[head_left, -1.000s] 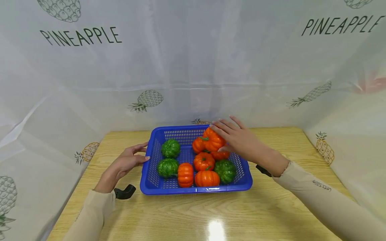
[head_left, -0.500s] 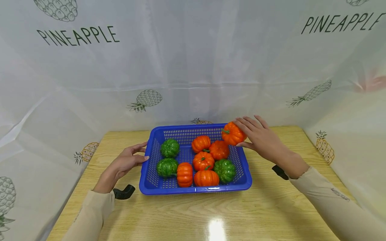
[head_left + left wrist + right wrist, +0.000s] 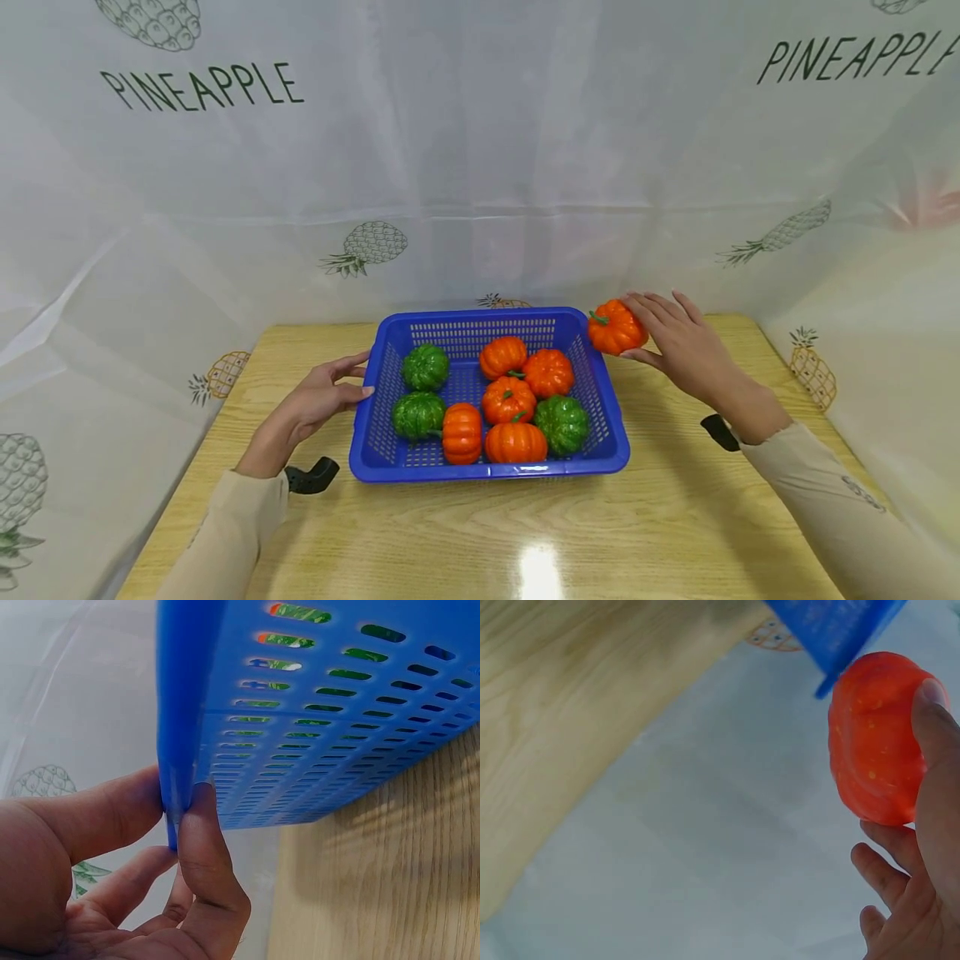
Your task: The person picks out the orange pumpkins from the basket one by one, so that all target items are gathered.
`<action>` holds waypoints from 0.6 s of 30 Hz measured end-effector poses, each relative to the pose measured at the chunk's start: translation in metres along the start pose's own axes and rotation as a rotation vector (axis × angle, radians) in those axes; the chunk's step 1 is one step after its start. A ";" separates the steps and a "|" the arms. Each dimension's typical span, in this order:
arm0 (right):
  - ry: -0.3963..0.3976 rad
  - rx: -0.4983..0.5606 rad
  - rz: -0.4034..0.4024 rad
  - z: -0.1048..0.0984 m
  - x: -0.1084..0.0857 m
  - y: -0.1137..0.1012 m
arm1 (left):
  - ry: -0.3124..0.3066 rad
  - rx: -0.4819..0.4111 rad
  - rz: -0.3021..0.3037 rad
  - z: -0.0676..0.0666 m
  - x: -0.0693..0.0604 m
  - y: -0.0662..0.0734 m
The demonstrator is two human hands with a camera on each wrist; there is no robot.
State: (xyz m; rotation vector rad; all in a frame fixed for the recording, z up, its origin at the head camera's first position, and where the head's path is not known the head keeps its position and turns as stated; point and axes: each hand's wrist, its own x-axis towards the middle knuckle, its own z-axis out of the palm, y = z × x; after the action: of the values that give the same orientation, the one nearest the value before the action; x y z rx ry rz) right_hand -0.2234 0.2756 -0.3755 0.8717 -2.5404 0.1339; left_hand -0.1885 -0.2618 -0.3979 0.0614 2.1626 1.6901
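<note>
An orange pumpkin (image 3: 618, 327) is held at the far right corner of the blue basket (image 3: 495, 472), overlapping the outer edge of the rim as the head view sees it; whether the two touch cannot be told. The right hand (image 3: 682, 346), right of the basket, has its thumb and fingers clamped on that pumpkin. The right wrist view shows what the head view hides: the thumb lying on the pumpkin's side, and lower fingertips spread apart from one another. The left hand (image 3: 318, 397) is at the basket's left side; the head view leaves some fingers partly hidden by the rim, while the left wrist view shows digits pinching it from both sides and green showing through the basket's slots. Only the head view shows the basket's contents: three green pumpkins (image 3: 562, 425) and five other orange pumpkins (image 3: 509, 401). The held pumpkin's green stem (image 3: 597, 317) shows in the head view alone, pointing left towards the basket. In the right wrist view its body is longest roughly up and down, tilted slightly. The basket's long axis runs left to right on the table (image 3: 375, 542).
</note>
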 end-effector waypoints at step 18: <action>-0.056 -0.026 0.094 0.041 -0.024 0.029 | 0.006 -0.025 -0.002 0.001 0.003 -0.002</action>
State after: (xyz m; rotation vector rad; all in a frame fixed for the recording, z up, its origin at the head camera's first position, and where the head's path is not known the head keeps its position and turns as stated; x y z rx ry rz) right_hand -0.2397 0.3023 -0.4213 0.7569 -2.6301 0.1061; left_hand -0.1906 -0.2609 -0.4011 0.0471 2.1441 1.7180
